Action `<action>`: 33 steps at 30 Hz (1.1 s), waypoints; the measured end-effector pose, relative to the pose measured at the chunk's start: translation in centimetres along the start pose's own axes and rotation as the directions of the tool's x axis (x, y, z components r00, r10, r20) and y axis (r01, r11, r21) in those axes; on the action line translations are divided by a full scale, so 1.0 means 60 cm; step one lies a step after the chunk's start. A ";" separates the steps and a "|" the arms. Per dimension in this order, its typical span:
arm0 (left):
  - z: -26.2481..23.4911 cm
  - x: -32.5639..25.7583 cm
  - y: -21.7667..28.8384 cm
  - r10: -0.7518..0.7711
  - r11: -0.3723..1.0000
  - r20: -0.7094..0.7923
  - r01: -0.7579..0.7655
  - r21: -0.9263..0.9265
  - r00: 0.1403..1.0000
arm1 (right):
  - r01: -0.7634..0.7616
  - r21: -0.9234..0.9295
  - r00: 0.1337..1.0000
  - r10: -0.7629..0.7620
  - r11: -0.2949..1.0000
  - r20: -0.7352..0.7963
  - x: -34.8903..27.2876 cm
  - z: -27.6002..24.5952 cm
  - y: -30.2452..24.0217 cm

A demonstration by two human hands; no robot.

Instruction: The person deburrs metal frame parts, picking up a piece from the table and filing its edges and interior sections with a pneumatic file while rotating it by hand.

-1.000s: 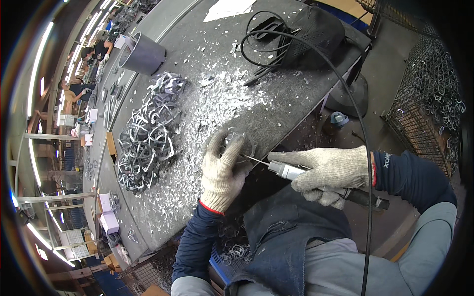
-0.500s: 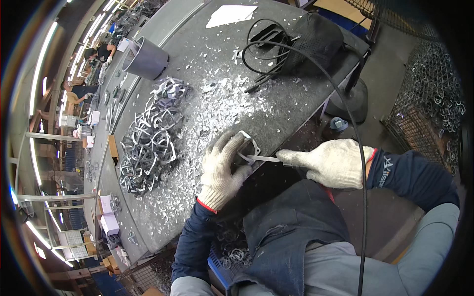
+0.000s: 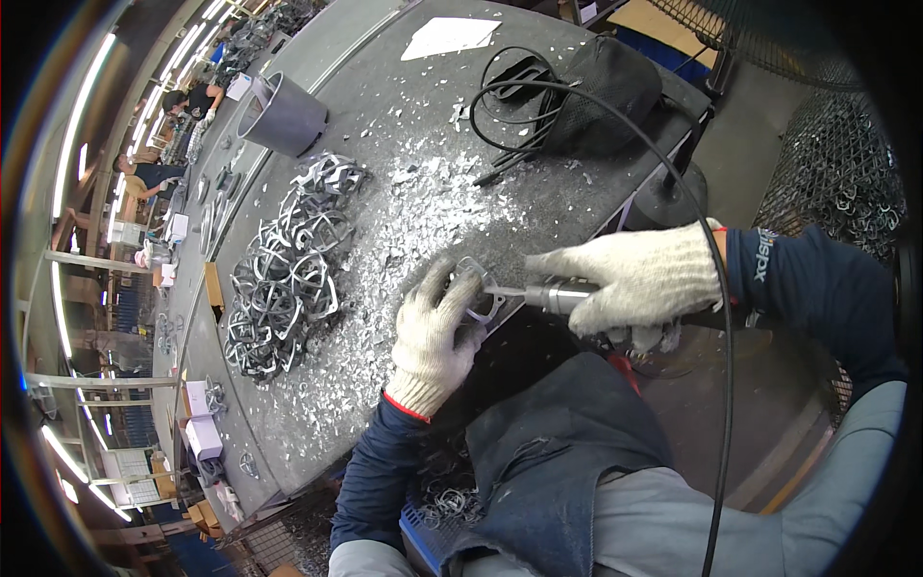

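My left hand [image 3: 435, 332], in a white knit glove, is closed on a small metal frame [image 3: 496, 306] with rounded sides, held against the near edge of the grey table. My right hand [image 3: 639, 279], gloved the same way, grips a power file [image 3: 555, 294] with a silver cylindrical body. Its thin bar points left and reaches into the frame's opening. Part of the tool is hidden under my fingers. Left of my left hand lies a tangled heap of similar metal frames [image 3: 288, 279].
Metal flakes [image 3: 433, 207] cover much of the table [image 3: 385, 106]. A grey bucket [image 3: 282, 115], a white sheet [image 3: 450, 37] and a dark mesh-covered bundle [image 3: 601, 101] stand farther off. A black cable [image 3: 726, 413] arcs past my right wrist. A blue basket [image 3: 423, 534] is below; people work far left.
My right hand has tilted, so the tool's silver body now shows. Its bar has moved left into the frame. My left hand keeps its hold on the frame.
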State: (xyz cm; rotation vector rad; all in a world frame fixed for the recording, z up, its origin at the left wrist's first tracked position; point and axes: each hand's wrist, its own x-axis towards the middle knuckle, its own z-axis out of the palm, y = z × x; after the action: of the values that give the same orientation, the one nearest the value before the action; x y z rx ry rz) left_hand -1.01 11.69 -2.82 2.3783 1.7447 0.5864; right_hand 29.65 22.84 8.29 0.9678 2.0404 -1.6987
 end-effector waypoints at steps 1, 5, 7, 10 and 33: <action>0.001 0.001 -0.001 0.001 1.000 -0.004 -0.002 -0.005 1.000 | -0.078 0.124 0.997 0.078 0.989 0.001 -0.005 0.000 0.003; 0.003 0.004 -0.004 0.043 0.999 -0.001 -0.043 -0.003 0.999 | -0.120 0.151 0.992 0.123 0.981 -0.012 0.003 0.004 0.013; 0.004 0.002 -0.005 0.024 1.000 0.008 -0.024 -0.007 1.000 | -0.132 0.162 0.991 0.131 0.978 0.013 0.001 0.014 0.006; 0.010 0.005 -0.005 0.057 0.998 -0.054 -0.057 -0.013 0.997 | -0.065 0.042 0.998 0.065 0.997 -0.012 -0.012 0.016 -0.020; -0.004 0.019 -0.011 0.013 1.000 0.095 -0.012 -0.008 0.995 | -0.006 -0.863 0.910 -0.356 0.505 -0.215 0.016 0.013 0.042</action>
State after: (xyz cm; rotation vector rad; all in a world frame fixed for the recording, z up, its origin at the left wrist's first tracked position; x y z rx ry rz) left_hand -1.38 12.96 -2.57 2.3722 1.6873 0.4719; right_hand 30.52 22.53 5.64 0.7284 2.8231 -0.3227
